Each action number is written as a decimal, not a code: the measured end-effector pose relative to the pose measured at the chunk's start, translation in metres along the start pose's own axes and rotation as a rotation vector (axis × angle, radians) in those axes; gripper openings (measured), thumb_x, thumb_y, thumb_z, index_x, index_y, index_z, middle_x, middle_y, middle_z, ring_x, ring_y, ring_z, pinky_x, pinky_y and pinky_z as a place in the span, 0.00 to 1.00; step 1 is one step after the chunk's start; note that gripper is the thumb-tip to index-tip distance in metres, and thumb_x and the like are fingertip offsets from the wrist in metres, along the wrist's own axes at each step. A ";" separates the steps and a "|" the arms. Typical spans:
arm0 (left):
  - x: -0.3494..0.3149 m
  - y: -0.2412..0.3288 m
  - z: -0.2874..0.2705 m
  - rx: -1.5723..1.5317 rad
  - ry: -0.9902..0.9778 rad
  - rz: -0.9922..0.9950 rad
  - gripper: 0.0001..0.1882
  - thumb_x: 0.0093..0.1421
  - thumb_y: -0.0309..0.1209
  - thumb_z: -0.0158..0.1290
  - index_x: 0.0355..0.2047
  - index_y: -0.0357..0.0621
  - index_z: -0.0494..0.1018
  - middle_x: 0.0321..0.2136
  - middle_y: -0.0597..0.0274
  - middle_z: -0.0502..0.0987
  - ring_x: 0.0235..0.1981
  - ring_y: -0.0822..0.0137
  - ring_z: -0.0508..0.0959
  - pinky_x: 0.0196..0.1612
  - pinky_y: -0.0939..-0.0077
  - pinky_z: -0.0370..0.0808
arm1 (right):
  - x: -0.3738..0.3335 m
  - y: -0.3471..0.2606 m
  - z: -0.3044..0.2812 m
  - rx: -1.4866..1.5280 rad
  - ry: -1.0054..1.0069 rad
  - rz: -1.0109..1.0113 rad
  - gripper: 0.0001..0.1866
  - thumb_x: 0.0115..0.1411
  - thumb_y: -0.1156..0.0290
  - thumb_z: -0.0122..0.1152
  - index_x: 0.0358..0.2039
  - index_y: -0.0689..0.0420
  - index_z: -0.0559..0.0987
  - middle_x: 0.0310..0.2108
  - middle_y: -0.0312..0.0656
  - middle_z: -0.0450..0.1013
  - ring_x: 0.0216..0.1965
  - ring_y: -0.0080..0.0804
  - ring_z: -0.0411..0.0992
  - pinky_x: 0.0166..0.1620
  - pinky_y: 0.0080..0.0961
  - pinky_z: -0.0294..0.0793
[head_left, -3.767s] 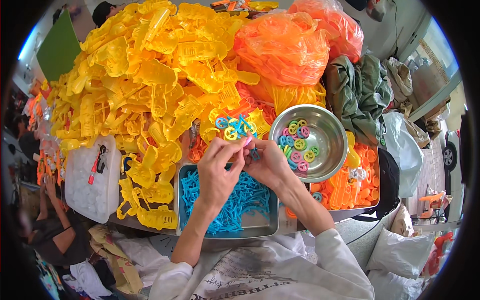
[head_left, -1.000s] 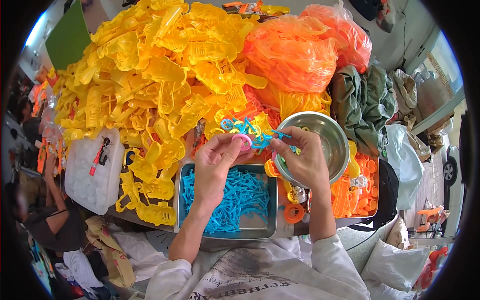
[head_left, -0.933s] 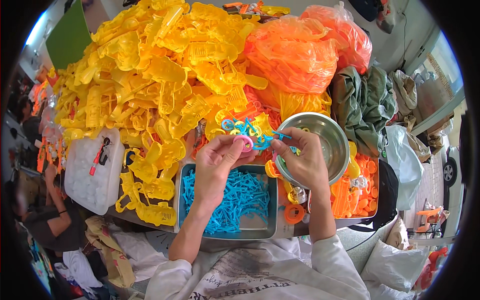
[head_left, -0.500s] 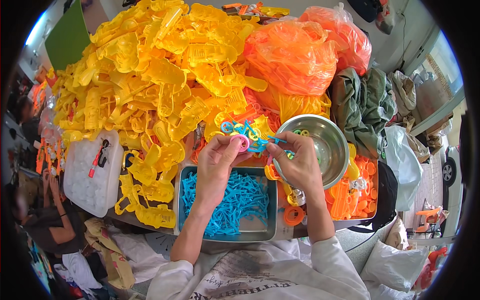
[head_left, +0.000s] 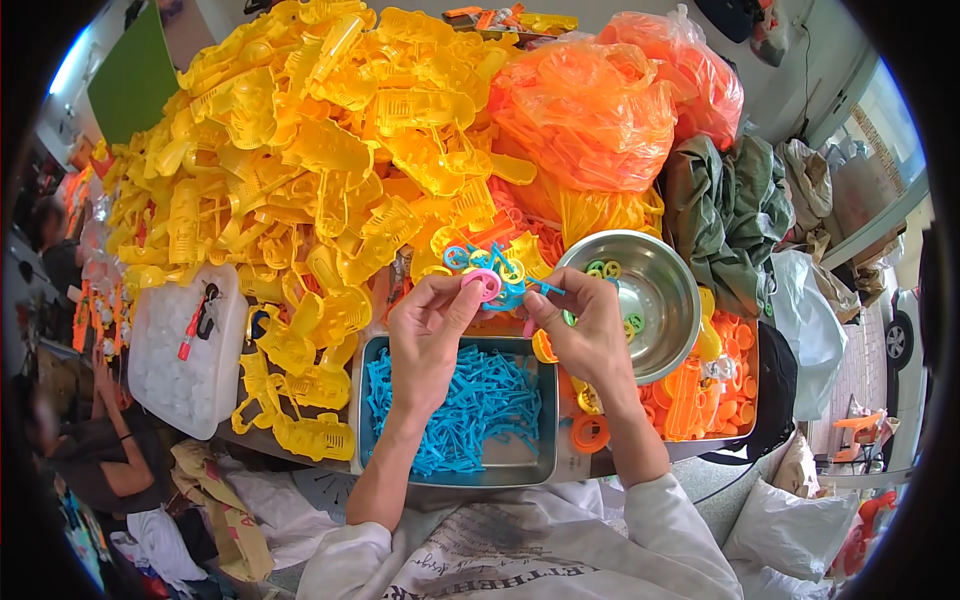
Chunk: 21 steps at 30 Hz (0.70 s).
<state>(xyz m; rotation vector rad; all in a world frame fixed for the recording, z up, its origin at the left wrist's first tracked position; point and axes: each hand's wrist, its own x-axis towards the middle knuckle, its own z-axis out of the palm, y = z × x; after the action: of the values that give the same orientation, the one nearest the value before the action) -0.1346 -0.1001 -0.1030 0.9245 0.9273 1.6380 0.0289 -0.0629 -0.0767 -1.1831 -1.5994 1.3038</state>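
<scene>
My left hand (head_left: 430,330) pinches a small pink plastic wheel (head_left: 486,284) between thumb and fingers. A little to its right, my right hand (head_left: 590,328) grips a thin blue plastic stick (head_left: 545,287), its tip pointing toward the pink wheel. Whether the two parts touch I cannot tell. Behind the fingers lies a small heap of blue sticks and wheels (head_left: 512,270). Below my hands stands a metal tray (head_left: 548,440) full of loose blue plastic sticks (head_left: 455,405). Next to my right hand, a steel bowl (head_left: 672,295) contains several green and yellow wheels (head_left: 634,325).
A tall pile of yellow plastic shells (head_left: 290,150) fills the left and back. Bags of orange parts (head_left: 590,110) stand behind the bowl. At right is a tray of orange pieces (head_left: 700,390); at left, a white tub (head_left: 180,340). Another person's arm (head_left: 125,450) shows far left.
The pink wheel has turned to show more of its face. The blue stick in my right hand has tilted a little. Both hands stay nearly in place.
</scene>
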 end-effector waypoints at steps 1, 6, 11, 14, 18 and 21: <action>0.000 0.000 -0.001 -0.001 0.004 0.000 0.08 0.64 0.29 0.54 0.39 0.36 0.74 0.36 0.59 0.80 0.35 0.72 0.79 0.38 0.79 0.77 | 0.001 0.001 -0.001 0.000 0.002 0.000 0.08 0.60 0.73 0.60 0.30 0.66 0.75 0.25 0.42 0.76 0.27 0.24 0.75 0.36 0.22 0.74; -0.003 0.001 0.001 -0.007 0.025 0.014 0.08 0.64 0.28 0.53 0.39 0.36 0.74 0.36 0.58 0.80 0.35 0.73 0.79 0.37 0.78 0.77 | 0.006 0.009 -0.002 0.299 -0.130 0.049 0.08 0.64 0.72 0.58 0.32 0.66 0.73 0.27 0.43 0.76 0.27 0.25 0.75 0.33 0.20 0.74; -0.006 0.006 0.008 0.018 0.017 0.057 0.07 0.64 0.27 0.53 0.39 0.35 0.74 0.37 0.58 0.79 0.35 0.72 0.79 0.39 0.77 0.77 | 0.007 0.006 -0.001 0.354 -0.119 0.044 0.07 0.64 0.73 0.57 0.33 0.65 0.73 0.27 0.42 0.75 0.27 0.25 0.75 0.33 0.20 0.74; -0.006 0.008 0.011 0.058 0.016 0.118 0.09 0.65 0.27 0.52 0.42 0.33 0.74 0.37 0.56 0.79 0.36 0.71 0.79 0.42 0.77 0.77 | 0.008 0.007 0.000 0.381 -0.121 0.061 0.07 0.64 0.74 0.56 0.33 0.65 0.73 0.26 0.42 0.75 0.27 0.25 0.75 0.32 0.20 0.74; -0.010 0.009 0.014 0.099 -0.012 0.108 0.12 0.65 0.27 0.51 0.45 0.30 0.73 0.39 0.54 0.79 0.38 0.68 0.80 0.45 0.74 0.77 | 0.009 0.011 -0.003 0.386 -0.109 0.021 0.07 0.64 0.74 0.56 0.32 0.65 0.72 0.26 0.43 0.75 0.26 0.25 0.75 0.32 0.19 0.74; -0.013 0.005 0.012 0.252 -0.003 0.154 0.14 0.65 0.27 0.50 0.47 0.29 0.72 0.41 0.53 0.79 0.40 0.66 0.80 0.47 0.72 0.78 | 0.007 0.009 0.001 0.411 -0.101 0.011 0.07 0.64 0.74 0.56 0.31 0.64 0.72 0.26 0.43 0.75 0.26 0.25 0.75 0.32 0.19 0.74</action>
<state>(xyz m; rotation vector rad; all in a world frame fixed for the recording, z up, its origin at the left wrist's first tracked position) -0.1230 -0.1120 -0.0949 1.1947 1.1012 1.6722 0.0274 -0.0563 -0.0854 -0.8847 -1.3073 1.6257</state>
